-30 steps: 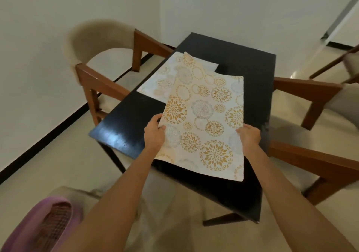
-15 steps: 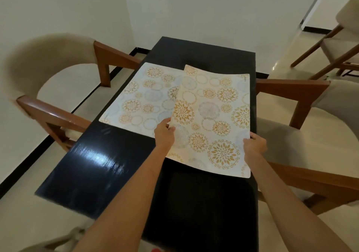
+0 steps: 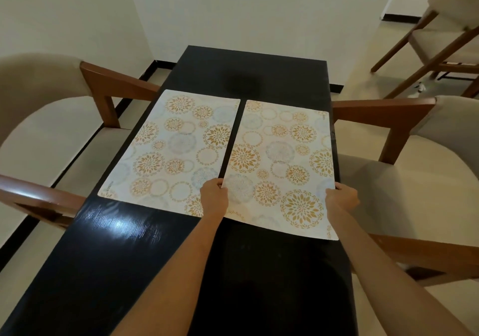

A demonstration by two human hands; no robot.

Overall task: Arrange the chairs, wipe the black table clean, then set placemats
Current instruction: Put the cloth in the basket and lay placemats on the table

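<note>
Left hand [image 3: 214, 196] and right hand [image 3: 341, 198] pinch the right placemat [image 3: 280, 164] on the black table [image 3: 108, 252]

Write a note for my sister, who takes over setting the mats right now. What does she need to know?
Left hand: pinching the right mat's near left corner.
Right hand: gripping its near right edge.
Left mat lies flat on the black table; a thin dark gap runs between the two mats.
The right mat's near right corner seems to stick out past the table edge.
Done: a chair sits on each side, and the table shines.
Left: probably nudge the right mat inward, square it up, and let go.
</note>
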